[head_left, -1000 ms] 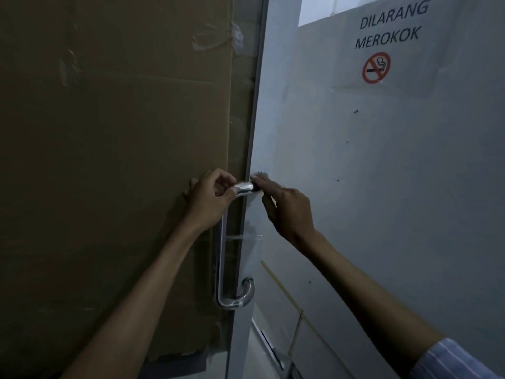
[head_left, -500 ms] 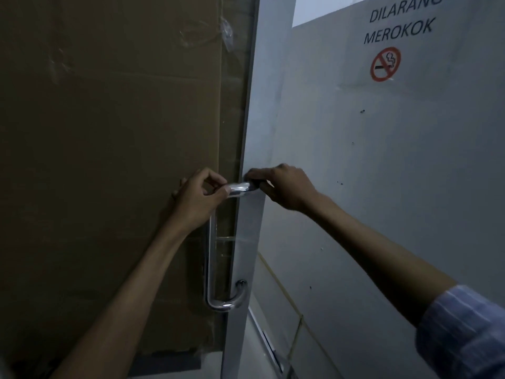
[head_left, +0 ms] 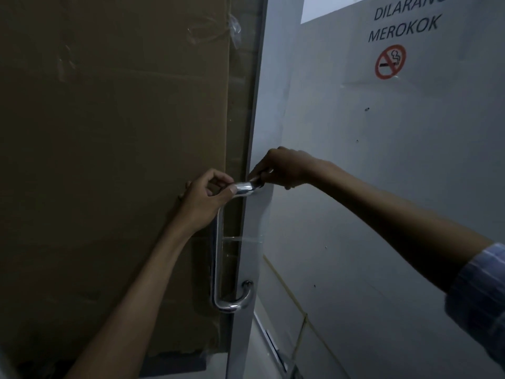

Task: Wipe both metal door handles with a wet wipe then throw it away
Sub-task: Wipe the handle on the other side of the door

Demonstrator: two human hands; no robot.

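Observation:
A polished metal U-shaped door handle [head_left: 218,255] stands upright on the door's edge strip [head_left: 254,119]. My left hand [head_left: 203,201] grips the handle's upper bend, with the thumb on the shiny top bar. My right hand [head_left: 284,168] reaches in from the right and curls over the top bar's end where it meets the door. No wet wipe can be made out in either hand in the dim light. A second handle is not visible.
Brown cardboard [head_left: 109,160] covers the door panel behind the handle. To the right is a grey wall [head_left: 382,201] carrying a paper no-smoking sign [head_left: 390,61]. A strip of pale floor shows below the door edge.
My right hand has turned from fingertips touching the bar's end to fingers wrapped over it from above. My left hand has kept its grip on the upper bend.

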